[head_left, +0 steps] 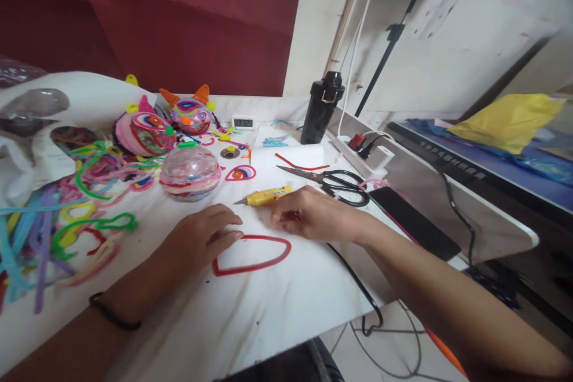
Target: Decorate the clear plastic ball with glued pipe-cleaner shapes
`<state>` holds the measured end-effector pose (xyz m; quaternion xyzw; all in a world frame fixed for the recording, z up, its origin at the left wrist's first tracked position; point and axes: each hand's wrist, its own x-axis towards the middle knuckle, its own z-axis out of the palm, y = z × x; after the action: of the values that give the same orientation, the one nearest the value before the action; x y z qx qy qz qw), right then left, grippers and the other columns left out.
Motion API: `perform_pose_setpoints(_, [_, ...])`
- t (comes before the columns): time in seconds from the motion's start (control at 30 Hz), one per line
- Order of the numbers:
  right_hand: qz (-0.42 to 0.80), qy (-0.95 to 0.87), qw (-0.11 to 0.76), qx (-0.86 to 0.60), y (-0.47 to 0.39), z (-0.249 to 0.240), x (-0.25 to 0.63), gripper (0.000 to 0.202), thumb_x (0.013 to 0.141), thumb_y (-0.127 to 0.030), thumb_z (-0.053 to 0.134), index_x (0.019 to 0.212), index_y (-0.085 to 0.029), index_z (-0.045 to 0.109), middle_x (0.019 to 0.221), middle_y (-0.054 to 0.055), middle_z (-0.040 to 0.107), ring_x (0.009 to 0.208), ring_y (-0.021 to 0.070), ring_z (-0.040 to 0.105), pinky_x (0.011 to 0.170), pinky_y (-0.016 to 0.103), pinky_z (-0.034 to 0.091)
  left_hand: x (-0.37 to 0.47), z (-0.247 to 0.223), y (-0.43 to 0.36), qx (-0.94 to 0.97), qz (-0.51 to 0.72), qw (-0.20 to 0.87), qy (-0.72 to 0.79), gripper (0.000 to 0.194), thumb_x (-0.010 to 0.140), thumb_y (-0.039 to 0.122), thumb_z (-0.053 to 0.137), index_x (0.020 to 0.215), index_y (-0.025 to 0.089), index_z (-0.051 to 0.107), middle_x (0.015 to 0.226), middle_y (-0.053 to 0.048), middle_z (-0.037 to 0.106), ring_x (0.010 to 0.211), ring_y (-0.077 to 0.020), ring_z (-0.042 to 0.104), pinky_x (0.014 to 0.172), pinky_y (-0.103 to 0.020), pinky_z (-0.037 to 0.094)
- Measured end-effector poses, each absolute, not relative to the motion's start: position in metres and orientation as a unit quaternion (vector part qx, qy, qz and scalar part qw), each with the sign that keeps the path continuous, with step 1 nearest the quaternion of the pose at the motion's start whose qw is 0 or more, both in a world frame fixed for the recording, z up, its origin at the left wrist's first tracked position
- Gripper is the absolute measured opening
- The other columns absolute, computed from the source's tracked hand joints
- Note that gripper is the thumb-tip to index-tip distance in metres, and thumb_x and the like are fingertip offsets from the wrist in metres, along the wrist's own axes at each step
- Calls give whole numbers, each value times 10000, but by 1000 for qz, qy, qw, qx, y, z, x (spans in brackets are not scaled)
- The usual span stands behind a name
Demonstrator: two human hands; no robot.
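Observation:
My left hand (206, 231) rests palm down on the white tabletop, fingers stretched, the thumb tip touching the upper edge of a red pipe-cleaner outline (255, 270). This loop is rounded at its right end and pointed at its lower left. My right hand (307, 215) is closed, fingers curled beside the yellow glue gun (264, 196). The gun's nozzle points left; the hand covers its rear part, and whether the fingers grip it is hidden. Behind the hands are black-handled scissors (342, 184), a clear ball (190, 170) partly wrapped in coloured pipe cleaners, and a pipe-cleaner eye shape (240, 173).
Loose pipe cleaners (40, 239) crowd the left side. Two decorated balls (145, 131) stand farther back, near a small digital clock (243, 123). A black bottle (319, 110), power strip (358, 152) and phone (414, 224) line the right. A black cord (356, 277) crosses the front edge.

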<state>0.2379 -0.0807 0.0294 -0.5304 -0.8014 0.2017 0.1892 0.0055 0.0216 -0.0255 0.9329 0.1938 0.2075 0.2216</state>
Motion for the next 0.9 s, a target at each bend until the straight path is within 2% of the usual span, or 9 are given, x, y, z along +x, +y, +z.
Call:
perform_pose_setpoints(0.17, [193,-814,141,-529,-98,19,235,187,793,18,576,825,-139,673,832,49,712,720,145,626,660,234,432,5,-22,19,937,187,231,182,194,926,323,515,963,202,662,972,-19,681,867,-170,639,768,-260,488])
perform_pose_setpoints(0.33, [108,-810,75,-571,-106,18,227,141,883,-78,544,848,-145,663,897,85,708,770,188,640,648,275,409,5,-20,20,936,178,228,200,226,932,345,503,982,196,666,998,-25,675,834,-169,636,757,-270,490])
perform_pose_setpoints(0.43, [101,-812,43,-573,-109,19,226,137,877,-71,545,896,-149,655,928,88,712,796,199,655,653,280,410,3,-16,21,937,151,239,207,279,904,398,531,1024,186,666,997,-34,667,789,-170,634,739,-279,497])
perform_pose_setpoints(0.53, [112,-814,37,-569,-113,18,228,212,847,-27,544,970,-160,655,961,83,716,841,210,668,677,286,424,1,-10,22,941,85,256,204,434,815,477,635,1139,187,635,1081,-53,646,822,-188,637,729,-286,510])
perform_pose_setpoints(0.67, [110,-814,50,-568,-116,14,229,246,833,-14,550,992,-167,659,932,74,704,824,211,666,669,291,423,-1,-5,20,957,34,230,174,757,622,490,817,1276,221,548,1257,-76,586,1104,-283,583,890,-346,497])
perform_pose_setpoints(0.8, [144,-811,78,-562,-117,14,228,141,855,-53,575,899,-153,662,870,59,687,756,175,643,644,271,419,-6,-12,20,966,33,223,127,866,557,461,874,1314,256,508,1291,-70,555,1188,-303,534,961,-371,470])
perform_pose_setpoints(0.9, [170,-816,101,-543,-117,15,230,149,865,-54,571,927,-150,667,860,51,682,754,162,634,660,265,430,-10,-22,22,966,44,223,125,923,557,516,863,1351,248,477,1332,-94,514,1214,-315,510,999,-404,448])
